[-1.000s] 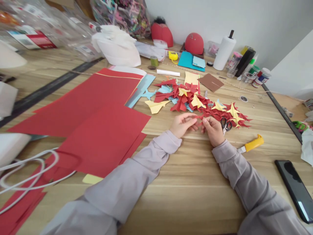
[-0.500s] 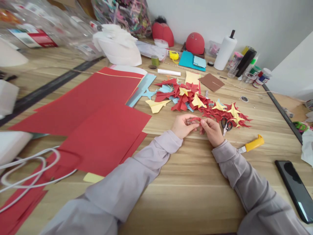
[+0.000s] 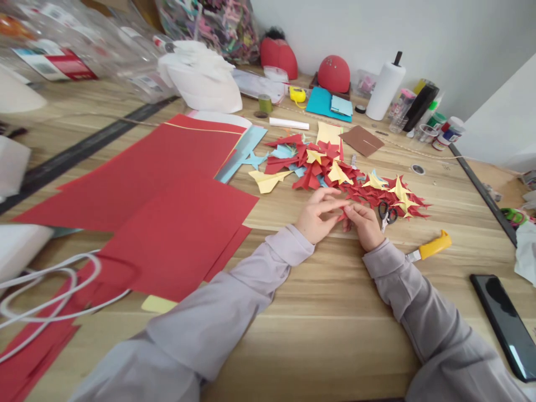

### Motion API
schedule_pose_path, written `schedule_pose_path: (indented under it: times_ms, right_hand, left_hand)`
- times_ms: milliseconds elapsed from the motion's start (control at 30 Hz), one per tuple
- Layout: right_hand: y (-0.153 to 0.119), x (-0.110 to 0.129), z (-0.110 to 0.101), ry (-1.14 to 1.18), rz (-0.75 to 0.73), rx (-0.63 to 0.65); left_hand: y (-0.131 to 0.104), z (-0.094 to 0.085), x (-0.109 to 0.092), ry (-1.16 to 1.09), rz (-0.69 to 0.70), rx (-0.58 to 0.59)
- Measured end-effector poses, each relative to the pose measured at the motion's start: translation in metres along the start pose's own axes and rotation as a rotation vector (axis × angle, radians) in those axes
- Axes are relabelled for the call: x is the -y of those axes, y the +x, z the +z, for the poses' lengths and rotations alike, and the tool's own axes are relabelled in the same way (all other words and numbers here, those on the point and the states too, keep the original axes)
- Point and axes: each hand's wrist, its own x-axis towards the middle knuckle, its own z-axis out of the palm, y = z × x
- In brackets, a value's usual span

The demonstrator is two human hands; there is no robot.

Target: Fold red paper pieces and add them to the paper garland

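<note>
Small red paper: Between my hands over the wooden table (image 3: 318, 346), on the near side of the pile of folded paper (image 3: 335, 167).
Right hand (image 3: 365, 224): Nearly closed, thumb and forefinger pinching the small red paper (image 3: 344, 214), just beside the black-handled scissors (image 3: 387, 215).
Left hand (image 3: 316, 218): Half open, fingers spread and tips at the same piece; whether they grip it, I cannot tell.
Handling: Almost weightless, I judge, crisp along any crease yet soft enough to crumple; dry, hardly slippery, quick to tear under a hard pull.
Best hold: Flat fingertip pads on the thickest layers, sparing thin edges and points.
</note>
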Motion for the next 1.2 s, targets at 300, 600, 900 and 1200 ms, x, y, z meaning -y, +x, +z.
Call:
schedule_pose_path:
  times_ms: [300, 600, 900, 1200]
  right_hand:
    - [0.002, -0.001, -0.002, 0.043, 0.025, 0.051]
    - [-0.002, 0.0, 0.0, 0.193, -0.063, -0.045]
    - [0.001, -0.001, 0.002, -0.015, -0.079, -0.122]
    - [0.0, 0.003, 0.004, -0.007, -0.064, -0.108]
  left_hand:
    - [0.002, 0.001, -0.003, 0.184, 0.264, -0.049]
    - [0.003, 0.003, -0.009, -0.042, -0.179, -0.173]
    - [0.004, 0.003, -0.008, -0.187, -0.445, -0.138]
    - [0.007, 0.0, -0.006, -0.217, -0.498, -0.106]
